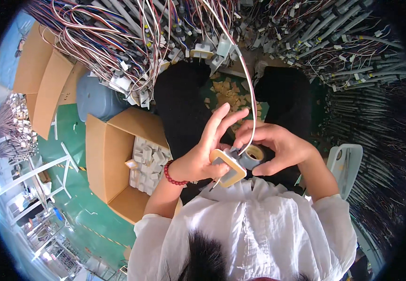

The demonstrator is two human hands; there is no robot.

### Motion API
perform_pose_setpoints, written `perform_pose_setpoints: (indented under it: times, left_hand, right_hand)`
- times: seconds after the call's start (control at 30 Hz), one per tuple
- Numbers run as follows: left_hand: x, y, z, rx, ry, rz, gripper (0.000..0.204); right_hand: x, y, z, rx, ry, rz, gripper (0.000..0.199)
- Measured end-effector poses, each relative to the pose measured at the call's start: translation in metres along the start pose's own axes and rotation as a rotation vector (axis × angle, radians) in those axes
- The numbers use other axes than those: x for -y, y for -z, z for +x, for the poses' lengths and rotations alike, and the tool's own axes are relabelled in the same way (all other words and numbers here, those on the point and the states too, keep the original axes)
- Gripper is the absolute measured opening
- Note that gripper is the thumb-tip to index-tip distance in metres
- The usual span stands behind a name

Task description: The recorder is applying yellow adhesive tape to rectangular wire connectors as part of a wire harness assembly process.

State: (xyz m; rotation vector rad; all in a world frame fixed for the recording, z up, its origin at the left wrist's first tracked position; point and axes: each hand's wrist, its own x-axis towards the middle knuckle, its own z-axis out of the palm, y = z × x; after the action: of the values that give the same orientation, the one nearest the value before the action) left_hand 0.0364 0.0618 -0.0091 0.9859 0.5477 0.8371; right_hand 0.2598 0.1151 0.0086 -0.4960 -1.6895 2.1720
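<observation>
Yellow-edged square fitting (234,173) sits in the left hand (198,157), just above the white shirt (259,225); I see that hand's thumb pressed on its face, with two fingers spread upward; the right hand (282,146) curves its fingers beside a grey roll of tape (249,161), though from my distant seat I cannot tell whether they pinch it; a cable (248,77) arcs up from between the hands. On the left I have an open cardboard box (96,159), holding many small white pieces (149,161) (one yellow-edged piece (130,163) leans out near its wall); beyond it stand a blue-grey plastic container (97,99) and another open carton (48,86), their contents hidden from me; on the right is a translucent bin (353,171).
</observation>
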Motion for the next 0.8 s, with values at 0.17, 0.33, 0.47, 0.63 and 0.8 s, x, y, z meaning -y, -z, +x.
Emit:
perform_pose_setpoints:
  times: [0.17,0.33,0.47,0.63,0.8]
  left_hand:
    - [0.005,0.01,0.005,0.074,0.002,-0.093,0.112]
    - [0.006,0.007,0.001,-0.005,-0.019,0.116,0.078]
    - [0.001,0.003,-0.009,-0.096,-0.097,0.546,0.031]
    - [-0.006,-0.005,-0.018,-0.179,-0.175,0.609,0.025]
    - [-0.012,-0.007,-0.022,-0.153,-0.223,0.631,0.021]
  right_hand:
    - [-0.002,-0.002,0.002,0.073,0.006,-0.053,0.054]
    - [-0.011,-0.003,0.004,0.167,-0.029,0.248,0.059]
    - [-0.009,-0.007,-0.005,-0.03,-0.098,0.329,0.072]
    - [-0.002,-0.014,-0.002,-0.213,-0.198,0.496,0.062]
    - [0.014,-0.009,-0.008,-0.136,-0.12,-0.068,0.045]
